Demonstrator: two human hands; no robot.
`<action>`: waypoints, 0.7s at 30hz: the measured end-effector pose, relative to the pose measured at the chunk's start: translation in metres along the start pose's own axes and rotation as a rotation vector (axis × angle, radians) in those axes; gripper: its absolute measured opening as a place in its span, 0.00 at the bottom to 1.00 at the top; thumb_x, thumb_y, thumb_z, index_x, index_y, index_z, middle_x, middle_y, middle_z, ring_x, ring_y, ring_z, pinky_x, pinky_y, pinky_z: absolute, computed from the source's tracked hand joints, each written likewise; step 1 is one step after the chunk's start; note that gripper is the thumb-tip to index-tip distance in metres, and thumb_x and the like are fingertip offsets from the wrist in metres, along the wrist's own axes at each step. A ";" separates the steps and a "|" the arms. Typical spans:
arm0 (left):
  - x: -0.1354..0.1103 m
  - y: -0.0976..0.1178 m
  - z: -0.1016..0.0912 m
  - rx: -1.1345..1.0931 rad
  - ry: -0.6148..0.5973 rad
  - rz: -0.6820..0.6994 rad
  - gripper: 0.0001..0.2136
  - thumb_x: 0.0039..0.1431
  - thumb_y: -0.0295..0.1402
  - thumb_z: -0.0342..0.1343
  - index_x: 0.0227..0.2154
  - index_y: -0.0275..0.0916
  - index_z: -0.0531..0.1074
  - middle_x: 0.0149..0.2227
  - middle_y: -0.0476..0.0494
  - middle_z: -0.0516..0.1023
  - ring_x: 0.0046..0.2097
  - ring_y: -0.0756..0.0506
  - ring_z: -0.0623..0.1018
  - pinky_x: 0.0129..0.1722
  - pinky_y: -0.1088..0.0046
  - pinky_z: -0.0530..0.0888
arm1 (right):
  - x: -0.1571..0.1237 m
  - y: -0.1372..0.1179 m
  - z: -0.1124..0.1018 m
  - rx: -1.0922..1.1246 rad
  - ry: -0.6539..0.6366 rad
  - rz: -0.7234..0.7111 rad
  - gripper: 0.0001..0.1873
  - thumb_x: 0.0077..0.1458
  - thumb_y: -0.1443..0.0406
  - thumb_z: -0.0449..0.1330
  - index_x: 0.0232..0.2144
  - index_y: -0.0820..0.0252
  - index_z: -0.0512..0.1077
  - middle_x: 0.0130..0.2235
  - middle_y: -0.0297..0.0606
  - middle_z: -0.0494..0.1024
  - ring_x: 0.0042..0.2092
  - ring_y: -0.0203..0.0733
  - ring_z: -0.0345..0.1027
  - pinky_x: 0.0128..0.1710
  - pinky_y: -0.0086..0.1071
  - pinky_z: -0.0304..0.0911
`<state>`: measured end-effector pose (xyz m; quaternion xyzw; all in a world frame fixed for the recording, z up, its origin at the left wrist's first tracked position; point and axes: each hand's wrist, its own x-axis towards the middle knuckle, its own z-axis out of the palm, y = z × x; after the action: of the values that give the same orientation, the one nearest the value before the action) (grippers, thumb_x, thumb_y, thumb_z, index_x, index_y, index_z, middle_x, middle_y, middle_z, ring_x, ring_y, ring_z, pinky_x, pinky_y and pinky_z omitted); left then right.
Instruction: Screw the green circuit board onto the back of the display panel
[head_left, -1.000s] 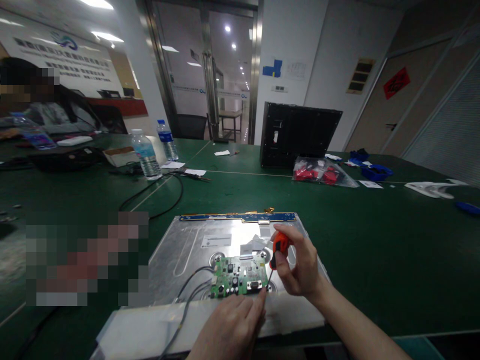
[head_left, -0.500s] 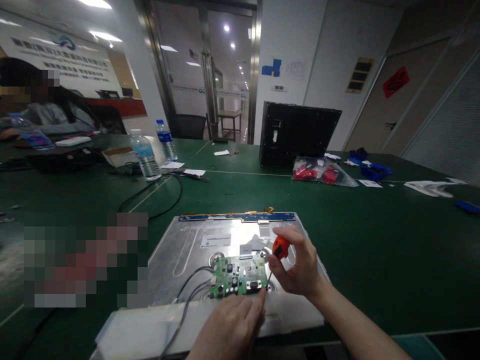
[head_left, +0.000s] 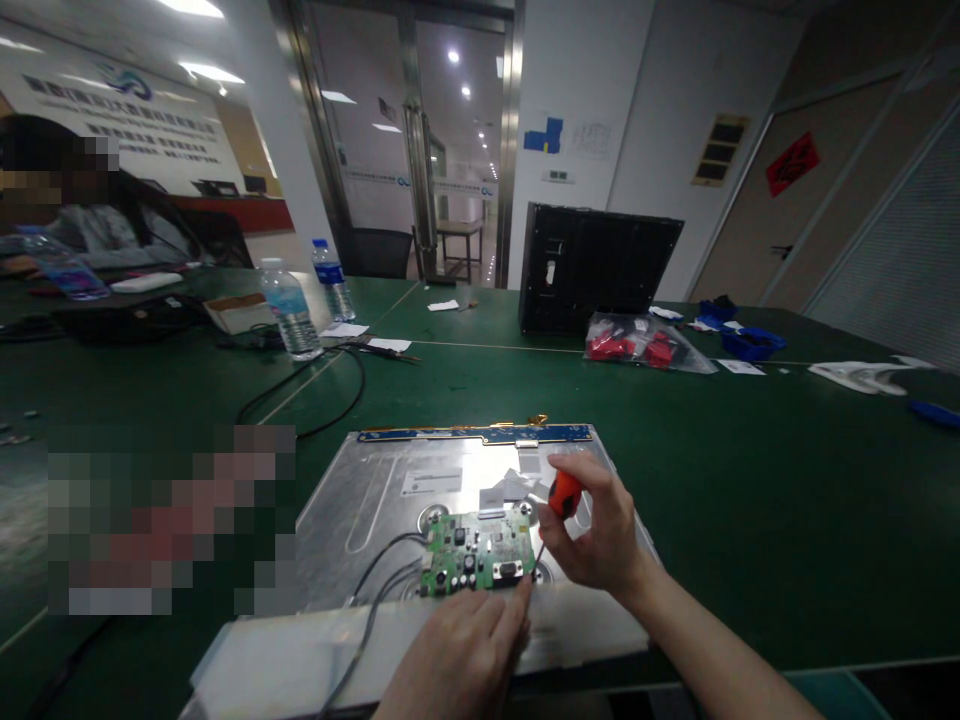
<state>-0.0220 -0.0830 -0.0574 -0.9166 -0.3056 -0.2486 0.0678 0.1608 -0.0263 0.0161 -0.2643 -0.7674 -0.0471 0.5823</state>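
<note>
A screwdriver (head_left: 564,494) with a red and black handle is gripped by the fingertips of my right hand (head_left: 600,535). Its shaft slants down to the lower right corner of a green circuit board (head_left: 480,545). My left hand (head_left: 465,640) lies along the board's near edge, index finger stretched out to that same corner beside the screwdriver tip; its thumb and other fingers are partly hidden. The board rests on the silver metal back of a flat display panel (head_left: 360,500). Black and grey cables (head_left: 381,550) run from the board's left side. The screw under the tip is too small to see.
Beyond the panel stand a black monitor housing (head_left: 600,265) and a clear bag of red parts (head_left: 649,345). Water bottles (head_left: 294,315) and a black cable (head_left: 360,385) lie left of centre. Blue trays (head_left: 752,344) sit at the right. A person (head_left: 105,215) sits far left.
The screwdriver handle has turned a little in my right hand, which has shifted very slightly. My left hand, the board and the panel look unchanged.
</note>
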 end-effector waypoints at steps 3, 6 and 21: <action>0.001 0.000 -0.001 0.007 0.001 0.014 0.15 0.63 0.22 0.44 0.51 0.30 0.66 0.28 0.44 0.78 0.27 0.46 0.77 0.26 0.72 0.74 | 0.001 0.000 0.000 -0.009 0.003 -0.009 0.18 0.56 0.68 0.55 0.50 0.56 0.62 0.25 0.28 0.66 0.23 0.35 0.59 0.21 0.26 0.57; 0.001 0.001 -0.002 0.019 -0.003 0.009 0.15 0.61 0.22 0.46 0.51 0.30 0.66 0.29 0.43 0.78 0.28 0.45 0.77 0.27 0.71 0.75 | 0.002 -0.001 0.000 0.010 -0.011 -0.011 0.18 0.57 0.67 0.55 0.50 0.57 0.62 0.25 0.28 0.66 0.23 0.35 0.60 0.21 0.27 0.57; -0.001 0.001 -0.002 -0.001 -0.011 -0.006 0.16 0.61 0.21 0.45 0.51 0.31 0.66 0.29 0.44 0.78 0.27 0.45 0.76 0.27 0.72 0.74 | -0.001 -0.001 -0.004 0.014 -0.057 0.014 0.25 0.53 0.70 0.51 0.54 0.59 0.60 0.26 0.31 0.67 0.24 0.37 0.63 0.21 0.29 0.61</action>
<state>-0.0228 -0.0852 -0.0564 -0.9171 -0.3085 -0.2440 0.0652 0.1644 -0.0292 0.0169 -0.2670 -0.7820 -0.0299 0.5624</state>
